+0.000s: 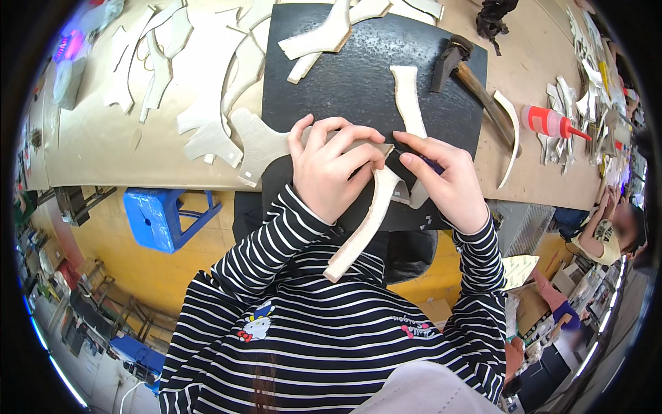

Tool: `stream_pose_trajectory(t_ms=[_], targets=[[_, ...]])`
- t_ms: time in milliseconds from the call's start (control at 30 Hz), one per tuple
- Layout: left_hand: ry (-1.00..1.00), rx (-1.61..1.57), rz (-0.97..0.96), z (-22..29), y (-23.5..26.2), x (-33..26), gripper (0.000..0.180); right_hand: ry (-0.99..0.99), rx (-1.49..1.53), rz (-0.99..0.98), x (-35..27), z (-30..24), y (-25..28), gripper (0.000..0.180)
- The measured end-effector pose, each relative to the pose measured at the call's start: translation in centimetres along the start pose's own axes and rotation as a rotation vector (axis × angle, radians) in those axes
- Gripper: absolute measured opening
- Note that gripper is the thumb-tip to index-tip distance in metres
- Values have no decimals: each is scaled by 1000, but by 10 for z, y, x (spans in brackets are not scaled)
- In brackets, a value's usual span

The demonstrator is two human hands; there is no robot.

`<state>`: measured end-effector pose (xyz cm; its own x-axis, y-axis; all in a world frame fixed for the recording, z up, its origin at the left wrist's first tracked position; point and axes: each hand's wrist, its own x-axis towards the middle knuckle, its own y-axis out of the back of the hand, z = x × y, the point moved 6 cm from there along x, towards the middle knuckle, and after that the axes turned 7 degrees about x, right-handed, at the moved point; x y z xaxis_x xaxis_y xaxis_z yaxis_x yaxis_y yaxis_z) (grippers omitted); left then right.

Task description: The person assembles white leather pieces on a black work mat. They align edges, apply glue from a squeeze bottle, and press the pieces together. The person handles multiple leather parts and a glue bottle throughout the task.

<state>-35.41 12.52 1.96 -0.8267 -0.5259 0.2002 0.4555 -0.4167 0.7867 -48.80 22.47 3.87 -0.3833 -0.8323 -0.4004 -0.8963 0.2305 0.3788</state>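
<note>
My left hand [338,162] presses over a cream leather piece [258,141], its fingers bent around the edge. A curved, pale padded strip [362,231] hangs from beneath these fingers past the board's near edge; whether it is joined to the piece is hidden. My right hand [452,179] pinches a small tool with a dark purple handle [433,165]. Its thin tip lies close to the leather edge by my left fingertips; the tip's kind is too small to tell. Just beyond my right fingers lies another pale strip [408,100]. Under both hands is a black board [310,90].
A hammer [483,96] with a wooden handle rests on the board's right side. Right of it are a curved strip [510,138] and a red-and-white nozzle bottle [545,123]. Leather pieces [162,65] cover the left tabletop. A blue stool [155,219] stands below the table.
</note>
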Motion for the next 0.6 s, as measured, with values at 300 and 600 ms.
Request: stream_pose_trajectory(t_ms=[300, 600], targets=[[3, 0, 5, 0, -1, -1, 12, -74, 120, 59, 4, 14, -5, 22], [3, -4, 0, 0, 0, -1, 11, -139, 201, 22, 6, 23, -8, 18]])
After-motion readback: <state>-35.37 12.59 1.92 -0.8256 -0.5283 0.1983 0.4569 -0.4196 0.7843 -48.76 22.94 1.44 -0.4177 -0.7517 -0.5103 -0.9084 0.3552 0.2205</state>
